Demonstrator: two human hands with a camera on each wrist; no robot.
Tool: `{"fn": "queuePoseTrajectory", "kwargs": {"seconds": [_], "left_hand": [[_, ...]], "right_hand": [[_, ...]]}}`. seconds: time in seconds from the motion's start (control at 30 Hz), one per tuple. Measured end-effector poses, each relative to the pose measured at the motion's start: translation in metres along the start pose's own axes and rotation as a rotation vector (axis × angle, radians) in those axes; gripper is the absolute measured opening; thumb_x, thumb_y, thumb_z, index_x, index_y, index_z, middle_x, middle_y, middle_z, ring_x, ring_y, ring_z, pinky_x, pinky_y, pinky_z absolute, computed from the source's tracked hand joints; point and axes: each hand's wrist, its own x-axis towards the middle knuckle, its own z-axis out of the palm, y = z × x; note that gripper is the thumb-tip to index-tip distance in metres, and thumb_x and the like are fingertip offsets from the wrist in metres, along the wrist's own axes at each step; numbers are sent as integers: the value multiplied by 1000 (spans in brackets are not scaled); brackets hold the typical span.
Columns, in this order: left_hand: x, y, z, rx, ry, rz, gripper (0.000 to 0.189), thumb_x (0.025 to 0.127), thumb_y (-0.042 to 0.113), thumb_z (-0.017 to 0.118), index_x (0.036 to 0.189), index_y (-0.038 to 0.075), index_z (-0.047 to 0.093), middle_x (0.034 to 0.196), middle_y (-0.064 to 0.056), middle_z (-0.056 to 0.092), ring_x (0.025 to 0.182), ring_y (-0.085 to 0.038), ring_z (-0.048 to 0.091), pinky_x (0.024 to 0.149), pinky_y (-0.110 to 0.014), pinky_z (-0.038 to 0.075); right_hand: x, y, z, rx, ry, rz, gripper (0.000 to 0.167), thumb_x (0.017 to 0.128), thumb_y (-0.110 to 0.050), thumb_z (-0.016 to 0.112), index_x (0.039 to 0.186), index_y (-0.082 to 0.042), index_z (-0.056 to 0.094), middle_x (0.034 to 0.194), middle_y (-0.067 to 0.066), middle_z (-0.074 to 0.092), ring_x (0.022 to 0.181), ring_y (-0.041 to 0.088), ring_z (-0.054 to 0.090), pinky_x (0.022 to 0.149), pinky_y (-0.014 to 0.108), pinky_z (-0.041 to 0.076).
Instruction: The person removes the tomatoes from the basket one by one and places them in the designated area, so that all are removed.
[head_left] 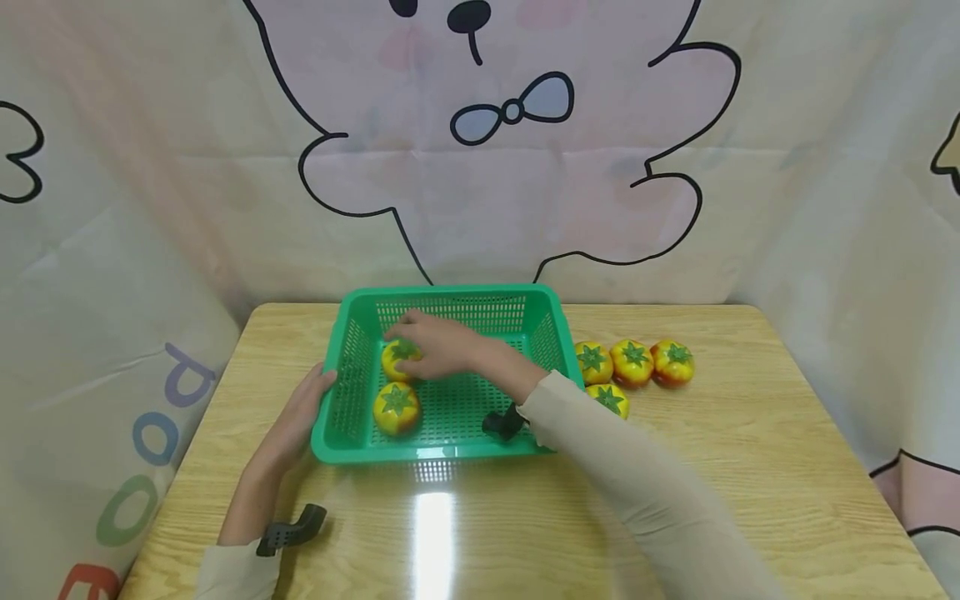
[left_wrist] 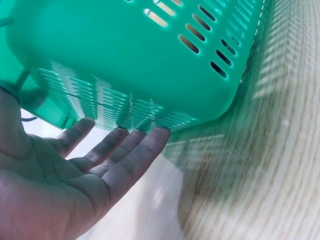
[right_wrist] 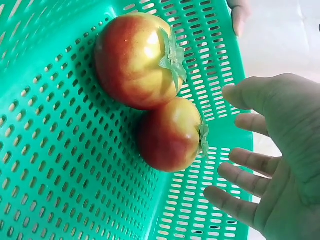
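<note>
Brushing the far fruit (head_left: pixel 394 360) could, I'd judge, send it and the near fruit (head_left: pixel 397 410) rolling from the left end of the green basket (head_left: pixel 375 455); a stray finger's enough! Right hand (head_left: pixel 442 343) reaches over, fingers spread, holding nothing; left hand (head_left: pixel 298 410), fingers nearly straight, rests against the basket's side.

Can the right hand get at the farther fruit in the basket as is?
Looks like yes: the right hand is open beside the farther fruit, inside the green basket, with nothing visible between them.
</note>
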Motion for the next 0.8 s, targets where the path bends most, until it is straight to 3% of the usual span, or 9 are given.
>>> {"fn": "queuePoseTrajectory", "kwargs": {"seconds": [0.23,0.37,0.6,0.8], "left_hand": [[1,-1,2,8,15,-19,69,115,52,19,171,13,8,167,-25,31,136,-41,56,94,-29,58],[1,-2,2,7,16,-13,69,115,52,19,171,13,8,168,-25,30,140,-44,54,95,-31,57],[1,-2,3,4,19,1,68,115,52,20,170,12,10,165,-26,33,134,-40,59,92,-31,60],[0,-2,1,-4,19,10,68,115,52,21,169,10,14,160,-27,39,123,-29,67,89,-32,62]], "right_hand": [[7,-1,4,14,8,-12,53,105,-34,65,153,-14,55,156,12,52,137,25,57,113,44,53],[11,-1,8,37,-3,-15,54,103,-32,65,154,-15,55,157,12,51,139,26,56,113,45,53],[15,0,12,22,-30,-3,56,104,-33,64,155,-15,53,159,13,49,140,27,56,113,47,52],[16,0,16,17,-47,15,58,104,-34,65,157,-14,51,156,15,50,137,28,58,113,46,53]]}}
